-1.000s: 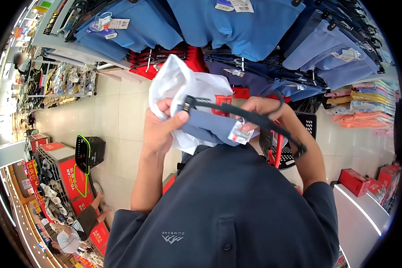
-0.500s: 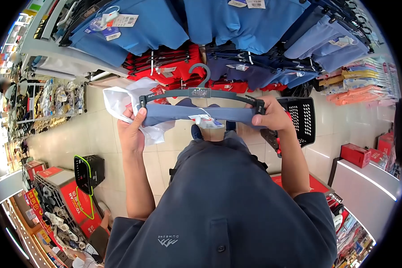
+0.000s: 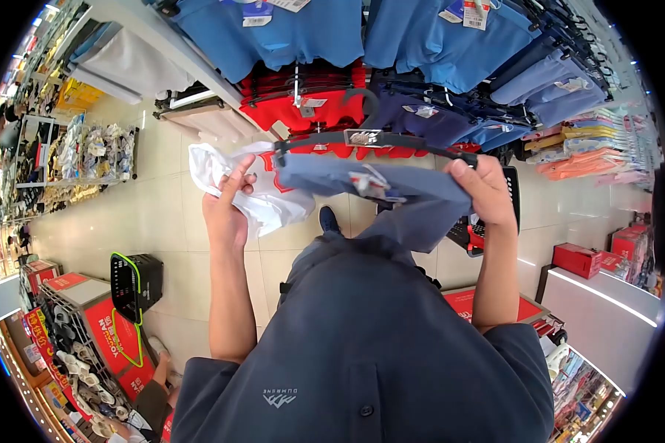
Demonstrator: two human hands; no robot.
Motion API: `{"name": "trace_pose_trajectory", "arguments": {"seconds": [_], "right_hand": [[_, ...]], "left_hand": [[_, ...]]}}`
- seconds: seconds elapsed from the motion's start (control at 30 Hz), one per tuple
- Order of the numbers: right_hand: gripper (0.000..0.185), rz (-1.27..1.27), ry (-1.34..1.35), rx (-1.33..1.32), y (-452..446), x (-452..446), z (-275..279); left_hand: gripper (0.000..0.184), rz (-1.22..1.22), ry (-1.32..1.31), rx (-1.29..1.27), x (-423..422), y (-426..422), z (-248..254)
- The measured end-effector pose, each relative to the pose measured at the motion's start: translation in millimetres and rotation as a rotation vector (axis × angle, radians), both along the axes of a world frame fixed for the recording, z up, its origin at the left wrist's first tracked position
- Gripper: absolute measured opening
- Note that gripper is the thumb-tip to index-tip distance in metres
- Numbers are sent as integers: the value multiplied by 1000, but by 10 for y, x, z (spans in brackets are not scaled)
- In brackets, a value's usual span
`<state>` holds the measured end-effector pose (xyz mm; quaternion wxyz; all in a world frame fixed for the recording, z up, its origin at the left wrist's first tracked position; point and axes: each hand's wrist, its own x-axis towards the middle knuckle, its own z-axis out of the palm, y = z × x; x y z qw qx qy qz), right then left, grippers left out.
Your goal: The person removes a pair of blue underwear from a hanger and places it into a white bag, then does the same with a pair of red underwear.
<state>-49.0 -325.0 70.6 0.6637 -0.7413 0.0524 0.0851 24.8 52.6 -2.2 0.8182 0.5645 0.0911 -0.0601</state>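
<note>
My right hand grips the right end of a black hanger, from which a grey-blue garment hangs by clips. A tag dangles at the garment's waistband, blurred. On the left, my left hand is near a crumpled white plastic bag with red print; the bag lies behind and around its fingers, and its index finger points up. The hanger's left end is just right of my left hand, apart from its fingers.
Racks ahead hold blue shorts, red garments and folded orange clothes. A black basket with green trim stands on the floor at left; another black basket is behind my right hand. A person's leg shows lower left.
The hanger and garment have moved right with my right hand. My left hand has come off the hanger's left end. The racks have shifted in view.
</note>
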Motion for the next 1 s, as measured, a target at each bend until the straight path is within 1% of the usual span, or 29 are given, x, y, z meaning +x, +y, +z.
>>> {"name": "trace_pose_trajectory", "arguments": {"seconds": [0.03, 0.1, 0.13, 0.17, 0.23, 0.27, 0.3, 0.33, 0.37, 0.4, 0.43, 0.5, 0.53, 0.57, 0.63, 0.67, 0.73, 0.77, 0.8, 0.83, 0.87, 0.93, 0.97, 1.0], "right_hand": [[34, 27, -72, -59, 1, 13, 91], [38, 15, -34, -230, 96, 54, 248], [38, 91, -72, -493, 137, 126, 241], [39, 167, -106, -756, 192, 196, 212], [37, 289, -315, -1025, 460, 276, 85], [37, 334, -301, -1047, 578, 288, 83], [37, 382, -289, -1067, 675, 296, 77], [37, 394, -294, -1059, 734, 302, 82], [36, 491, -297, -1007, 768, 305, 104], [35, 586, -303, -956, 782, 316, 121], [35, 593, -308, -951, 775, 317, 125], [33, 748, -291, -857, 716, 313, 136], [29, 748, -276, -802, 660, 312, 149], [29, 753, -278, -797, 566, 312, 160], [25, 766, -282, -479, 338, 309, 179], [25, 774, -282, -474, 214, 297, 181], [24, 832, -285, -282, -49, 268, 176], [24, 842, -283, -277, -180, 249, 187], [21, 798, -249, -248, -309, 222, 211], [19, 753, -215, -223, -427, 210, 241], [19, 760, -213, -225, -534, 219, 289], [19, 754, -96, -295, -702, 206, 367], [19, 755, -94, -299, -750, 196, 366], [19, 703, -112, -309, -783, 195, 363]], "left_hand": [[32, 6, 0, -7, -36, 37, -16], [27, -31, 72, -235, -71, 84, -30], [44, -123, 83, -289, -96, 83, -13], [44, -121, 80, -293, -117, 60, -12], [56, -560, 42, -605, -188, -35, 0], [56, -551, 41, -603, -257, -162, 34], [53, -514, -20, -451, -339, -377, 139], [51, -474, -76, -296, -414, -558, 215], [51, -463, -73, -290, -456, -678, 249], [48, -492, -192, -126, -470, -791, 274], [45, -521, -307, 38, -498, -916, 283], [41, -517, -364, 214, -647, -1180, 290], [39, -520, -305, 281, -690, -1266, 377], [39, -515, -301, 286, -722, -1342, 363], [36, -412, -307, 341, -791, -1507, 332], [34, -386, -295, 241, -834, -1622, 362], [34, -388, -295, 213, -885, -1833, 422], [35, -397, -302, 180, -908, -1930, 425], [33, -362, -328, 261, -916, -2009, 339], [33, -353, -322, 261, -918, -2092, 296], [34, -369, -325, 259, -909, -2173, 262], [37, -403, -307, 302, -931, -2322, 207], [37, -402, -308, 297, -944, -2390, 207], [38, -442, -254, 249, -937, -2454, 215]]}}
